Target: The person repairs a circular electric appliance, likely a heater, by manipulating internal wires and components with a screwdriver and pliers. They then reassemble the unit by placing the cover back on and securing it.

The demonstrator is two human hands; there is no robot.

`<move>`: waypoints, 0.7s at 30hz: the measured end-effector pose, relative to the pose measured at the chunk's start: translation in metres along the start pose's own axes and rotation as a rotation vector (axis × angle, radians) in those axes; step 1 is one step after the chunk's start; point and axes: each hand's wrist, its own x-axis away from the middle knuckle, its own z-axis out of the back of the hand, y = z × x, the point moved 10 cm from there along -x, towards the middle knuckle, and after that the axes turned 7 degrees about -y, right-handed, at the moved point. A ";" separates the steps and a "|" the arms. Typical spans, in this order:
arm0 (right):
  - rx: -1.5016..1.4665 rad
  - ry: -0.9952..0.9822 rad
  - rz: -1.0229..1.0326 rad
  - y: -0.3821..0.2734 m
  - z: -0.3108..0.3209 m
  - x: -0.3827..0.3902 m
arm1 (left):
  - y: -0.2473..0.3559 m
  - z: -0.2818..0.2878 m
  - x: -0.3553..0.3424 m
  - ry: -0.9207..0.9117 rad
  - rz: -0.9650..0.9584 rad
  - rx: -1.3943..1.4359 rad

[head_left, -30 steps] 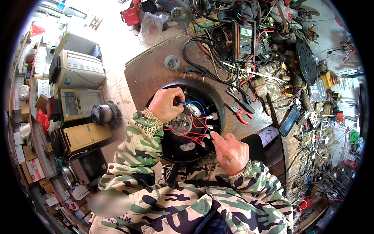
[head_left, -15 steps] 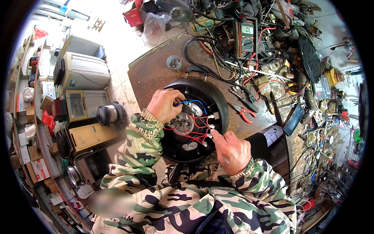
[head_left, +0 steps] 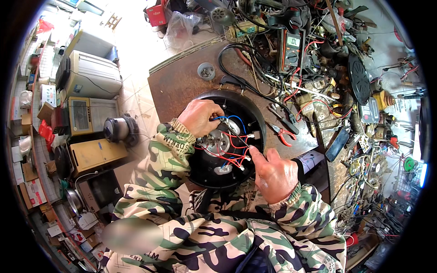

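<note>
A round black appliance housing [head_left: 210, 181] lies open at the near edge of the workbench, with red and blue wires inside. My left hand [head_left: 200, 117] reaches over its left rim, fingers pinched on a blue wire [head_left: 236, 118]. My right hand [head_left: 276, 176] is closed at the right side of the housing. A thin dark rod [head_left: 237, 135] runs from its fingertips toward the blue wire's end near my left fingers. Whether the rod is a tool shaft or a stiff cable, I cannot tell. Red wires [head_left: 232, 158] with white connectors cross the housing below it.
Red-handled pliers [head_left: 285, 135] lie right of the housing, beside another dark-handled tool [head_left: 287, 120]. A small cup of screws [head_left: 206, 72] stands behind. A multimeter [head_left: 290, 52], a black cable [head_left: 224, 57] and heaped parts crowd the bench's back and right. A phone [head_left: 337, 144] lies at the right.
The whole view has shifted slightly. My left hand has come a little to the right over the housing, still on the blue wire. My right fingers have changed their hold slightly.
</note>
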 end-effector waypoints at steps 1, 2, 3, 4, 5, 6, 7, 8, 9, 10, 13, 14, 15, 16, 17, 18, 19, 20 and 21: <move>-0.033 0.036 0.002 0.003 -0.002 0.003 | 0.000 0.001 -0.001 0.004 0.005 0.018; -0.066 0.072 0.005 0.005 -0.006 0.007 | 0.004 0.003 0.000 0.021 -0.032 -0.020; -0.095 0.103 -0.029 0.012 -0.016 0.011 | 0.010 0.003 -0.002 0.030 -0.075 -0.063; -0.041 0.115 -0.063 0.013 -0.028 0.014 | 0.011 -0.002 -0.005 0.041 -0.131 -0.091; 0.014 0.126 -0.098 0.012 -0.038 0.016 | 0.007 -0.005 -0.010 0.028 -0.111 -0.042; 0.049 0.135 -0.114 0.006 -0.043 0.018 | 0.004 -0.006 -0.008 0.022 -0.089 -0.045; 0.136 0.097 -0.098 -0.005 -0.048 0.019 | 0.001 -0.007 -0.008 0.015 -0.070 -0.049; 0.170 0.100 -0.028 -0.020 -0.044 0.018 | 0.000 -0.003 -0.004 0.009 -0.037 -0.057; 0.196 0.098 -0.027 -0.024 -0.044 0.019 | 0.001 0.001 0.001 0.010 -0.022 -0.058; 0.236 0.099 -0.037 -0.025 -0.047 0.019 | 0.000 0.001 0.002 0.017 -0.024 -0.057; 0.298 0.159 -0.016 -0.024 -0.045 0.017 | -0.001 0.000 0.000 0.020 -0.014 -0.030; 0.300 0.177 -0.022 -0.021 -0.046 0.019 | -0.003 -0.002 -0.005 0.007 -0.003 -0.004; 0.302 0.195 -0.028 -0.017 -0.049 0.021 | -0.004 -0.005 -0.010 -0.006 0.009 0.021; 0.295 0.209 -0.012 -0.017 -0.051 0.022 | -0.004 -0.004 -0.008 -0.001 0.000 0.017; 0.174 0.219 -0.043 -0.010 -0.051 0.023 | -0.005 -0.004 -0.007 0.004 -0.011 0.014; 0.052 0.230 -0.076 -0.003 -0.053 0.024 | -0.004 -0.004 -0.007 0.008 -0.023 0.010; -0.069 0.240 -0.110 0.004 -0.055 0.025 | -0.003 -0.004 -0.009 -0.001 -0.028 -0.014; -0.191 0.252 -0.146 0.012 -0.058 0.026 | -0.001 -0.005 -0.012 -0.011 -0.035 -0.038; -0.221 0.290 -0.163 0.017 -0.060 0.028 | 0.001 -0.007 -0.014 -0.023 -0.045 -0.057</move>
